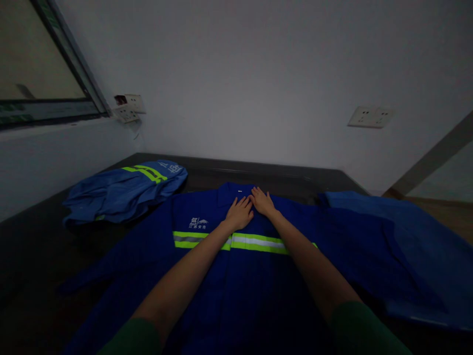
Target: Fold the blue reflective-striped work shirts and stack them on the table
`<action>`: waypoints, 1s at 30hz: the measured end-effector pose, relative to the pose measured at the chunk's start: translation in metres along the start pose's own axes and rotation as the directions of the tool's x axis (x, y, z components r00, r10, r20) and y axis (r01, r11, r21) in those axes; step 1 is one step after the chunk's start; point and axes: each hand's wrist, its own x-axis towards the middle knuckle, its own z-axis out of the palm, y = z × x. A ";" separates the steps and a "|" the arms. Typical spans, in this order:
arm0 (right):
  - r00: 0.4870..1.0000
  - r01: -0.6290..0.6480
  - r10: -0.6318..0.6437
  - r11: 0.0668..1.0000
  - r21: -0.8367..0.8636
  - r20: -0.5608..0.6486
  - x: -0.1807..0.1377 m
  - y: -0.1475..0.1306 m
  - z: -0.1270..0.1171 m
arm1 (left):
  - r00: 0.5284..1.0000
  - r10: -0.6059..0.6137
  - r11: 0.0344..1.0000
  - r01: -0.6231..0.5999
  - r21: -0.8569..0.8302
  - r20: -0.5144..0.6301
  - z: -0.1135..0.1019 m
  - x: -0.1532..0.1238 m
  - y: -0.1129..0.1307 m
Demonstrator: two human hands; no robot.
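A dark blue work jacket (207,268) lies spread front side up, its collar toward the wall and its sleeves out to both sides. Across the chest runs a yellow-green and silver reflective band, with a white printed logo above it on the left. My left hand (240,213) rests flat on the upper chest just below the collar, fingers stretched out. Close beside it, my right hand (262,201) lies on the right side of the collar, fingers extended. The fingertips of the two hands nearly meet. Neither hand grips the cloth.
On the dark table (221,167), a crumpled lighter blue garment (125,190) with a reflective band lies at the back left. Another lighter blue cloth (424,241) lies at the right, partly under the jacket's sleeve. Behind stands a wall with power sockets (370,117); a window (40,54) is at upper left.
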 end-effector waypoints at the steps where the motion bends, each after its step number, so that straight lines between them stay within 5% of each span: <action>1: 1.000 -0.001 0.001 1.000 -0.015 0.002 0.002 0.002 0.004 | 1.000 -0.001 1.000 0.001 -0.003 0.001 0.000 0.000 0.000; 8: 0.998 0.016 -0.020 0.997 -0.081 -0.056 0.001 0.010 0.013 | 0.995 -0.041 0.991 0.028 -0.133 -0.096 -0.004 -0.005 0.002; 13: 0.994 0.002 -0.011 0.997 -0.080 -0.107 -0.004 0.004 0.008 | 0.979 -0.054 0.982 0.016 -0.187 -0.199 -0.025 -0.037 -0.005; 20: 0.942 0.074 -0.094 0.995 -0.072 -0.323 -0.047 -0.022 -0.016 | 0.983 -0.154 0.980 0.164 -0.111 0.097 -0.049 -0.132 -0.025; 25: 0.991 0.063 -0.075 0.992 -0.108 -0.109 -0.142 -0.031 -0.032 | 0.995 -0.030 0.995 0.039 -0.096 0.095 -0.044 -0.174 -0.007; 30: 0.989 0.033 -0.009 0.986 -0.163 0.146 -0.225 -0.011 -0.034 | 0.998 -0.026 0.998 0.029 -0.054 0.065 -0.035 -0.174 -0.001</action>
